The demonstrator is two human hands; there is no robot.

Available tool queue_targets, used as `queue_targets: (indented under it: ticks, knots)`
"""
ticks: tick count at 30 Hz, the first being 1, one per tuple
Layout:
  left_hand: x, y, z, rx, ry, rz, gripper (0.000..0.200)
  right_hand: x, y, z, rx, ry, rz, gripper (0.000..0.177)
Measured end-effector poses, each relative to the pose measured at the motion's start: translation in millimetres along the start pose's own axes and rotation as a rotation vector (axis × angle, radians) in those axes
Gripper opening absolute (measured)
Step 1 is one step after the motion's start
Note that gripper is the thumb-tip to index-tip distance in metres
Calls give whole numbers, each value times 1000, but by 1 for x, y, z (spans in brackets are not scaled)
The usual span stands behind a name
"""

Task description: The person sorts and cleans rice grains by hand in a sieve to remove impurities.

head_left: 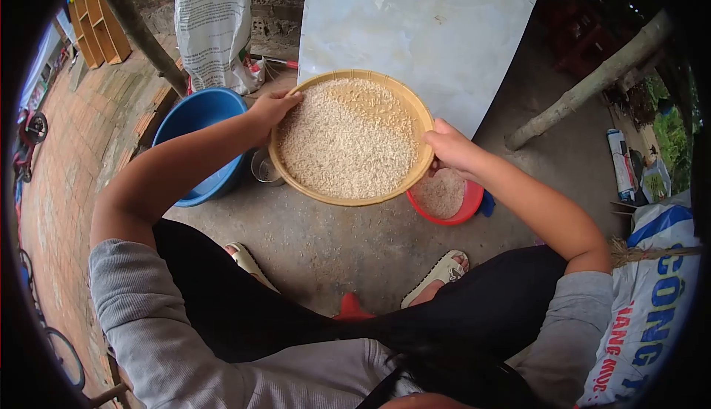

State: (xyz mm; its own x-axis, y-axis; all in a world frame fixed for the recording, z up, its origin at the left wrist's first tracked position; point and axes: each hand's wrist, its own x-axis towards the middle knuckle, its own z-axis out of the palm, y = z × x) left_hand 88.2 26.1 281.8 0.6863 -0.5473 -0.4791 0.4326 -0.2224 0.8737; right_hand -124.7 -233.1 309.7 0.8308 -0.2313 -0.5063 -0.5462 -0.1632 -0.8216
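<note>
Both my hands hold a round woven winnowing tray (330,199) above the floor. A pale layer of grain (348,138), which looks like rice, covers most of its inside, thinner toward the far right. My left hand (272,115) grips the rim at the left, thumb on top. On the right side, my right hand (449,146) is closed round the rim, its fingers partly hidden beneath. A red basin (469,205) with similar grain stands under the tray's right edge. Left of the tray is a blue tub (170,112), beside a small clear container (264,168) partly covered by the tray.
A large pale board (415,24) lies beyond the tray. White printed sacks stand at the back (215,31) and at the lower right (652,283). Wooden poles rise at left (137,27) and right (592,79). Loose grains dot the concrete floor (311,253).
</note>
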Motion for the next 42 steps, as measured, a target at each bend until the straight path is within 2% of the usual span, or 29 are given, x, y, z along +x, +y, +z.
queue_targets:
  ticks: [2,4,5,6,8,10,12,13,14,16,18,19,21,22,23,24,26,27,28,30,32,34,35,36,38,39,40,42]
  knots:
    - [24,-34,11,87,80,3,33,15,15,-26,-30,-1,36,26]
    - [-4,-22,48,143,103,-79,34,24,28,-42,44,67,75,24]
    - [-1,-21,48,151,97,-45,34,24,32,-37,-27,168,3,26]
    - [7,-20,38,151,95,24,33,17,25,-28,-34,172,8,26]
    - [20,-3,8,34,-84,-38,34,-2,5,-9,-127,105,-40,29]
    - [19,4,4,41,-131,-39,34,-6,-4,-3,-119,85,24,32]
    - [18,-5,19,100,39,-63,34,6,7,-14,53,90,6,32]
    - [18,-16,30,115,71,-13,35,36,36,-41,18,77,-65,32]
    - [10,-22,49,185,116,6,36,30,32,-52,85,83,80,33]
    - [-7,-18,70,209,69,-45,38,31,39,-57,38,156,67,35]
    - [4,-15,54,202,74,6,37,27,36,-45,-32,151,15,35]
    - [17,-9,32,203,26,-62,37,21,28,-33,-97,138,-42,35]
    - [25,-1,7,94,-47,-172,38,1,2,-10,-47,73,15,35]
    - [25,-4,10,95,-46,-174,38,-3,-5,-4,8,6,71,35]
    - [24,-11,16,127,27,-157,37,10,10,-8,86,87,47,35]
    - [24,-20,22,164,98,-146,36,22,24,-21,100,84,52,35]
    - [11,-32,45,274,116,-104,37,40,41,-51,119,0,44,34]
    - [4,-29,55,322,120,-95,38,34,38,-48,85,94,92,34]
    - [2,-29,58,367,123,-87,39,27,35,-37,87,96,91,34]
    - [33,-37,25,304,88,-48,40,18,33,-13,71,178,42,33]
    - [26,-13,5,306,42,-192,40,19,31,-1,73,93,-13,31]
    - [17,-14,9,273,99,-239,39,8,11,10,114,-37,67,28]
    - [25,-26,11,295,133,-236,39,14,16,6,133,20,91,25]
    - [33,-40,12,321,168,-237,38,28,29,-10,183,3,127,29]
    - [8,-37,42,271,119,-191,38,39,40,-38,143,-44,161,35]
    - [8,-33,46,345,92,-178,38,39,40,-34,140,-46,159,35]
    - [8,-30,48,417,62,-168,38,36,42,-28,152,11,146,34]
    - [8,-14,32,291,17,-114,40,24,38,-15,153,73,141,34]
